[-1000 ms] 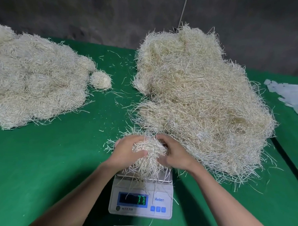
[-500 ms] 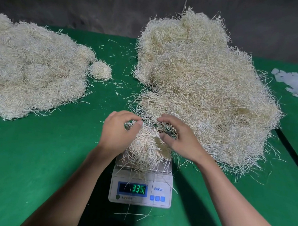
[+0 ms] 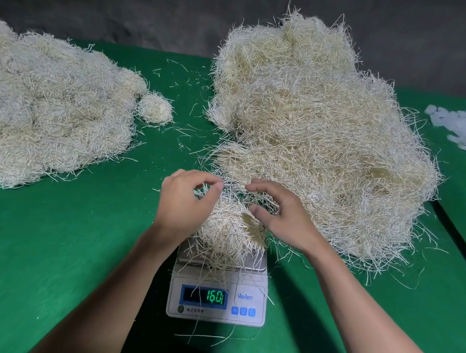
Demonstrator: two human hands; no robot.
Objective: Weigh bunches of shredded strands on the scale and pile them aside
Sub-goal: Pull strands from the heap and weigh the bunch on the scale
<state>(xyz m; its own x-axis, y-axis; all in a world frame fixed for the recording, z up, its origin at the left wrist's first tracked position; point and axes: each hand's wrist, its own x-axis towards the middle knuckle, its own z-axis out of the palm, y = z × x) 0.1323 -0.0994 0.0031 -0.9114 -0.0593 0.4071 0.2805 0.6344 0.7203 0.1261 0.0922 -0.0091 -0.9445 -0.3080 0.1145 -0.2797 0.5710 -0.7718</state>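
A white digital scale [image 3: 250, 297] stands on the green table near me, its display reading 16.0. A rounded bunch of pale shredded strands [image 3: 229, 235] sits on the scale's pan, with loose ends hanging over the display. My left hand [image 3: 182, 201] hovers at the bunch's upper left, thumb and fingers loosely curved around a gap. My right hand [image 3: 286, 213] hovers at its upper right, fingers curved over the top. Neither hand grips the bunch. The large loose heap of strands [image 3: 309, 121] lies just behind and to the right.
A second wide pile of strands [image 3: 56, 110] covers the table's left side, with a small rounded bunch [image 3: 154, 110] beside it. Pale crumpled sheets [image 3: 461, 125] lie at the far right. Stray strands litter the green cloth [image 3: 63, 249]. A dark wall stands behind.
Both hands pressed on the bunch a second ago and have since lifted off it and spread apart. The display went from 71 to 33.5 to 16.0.
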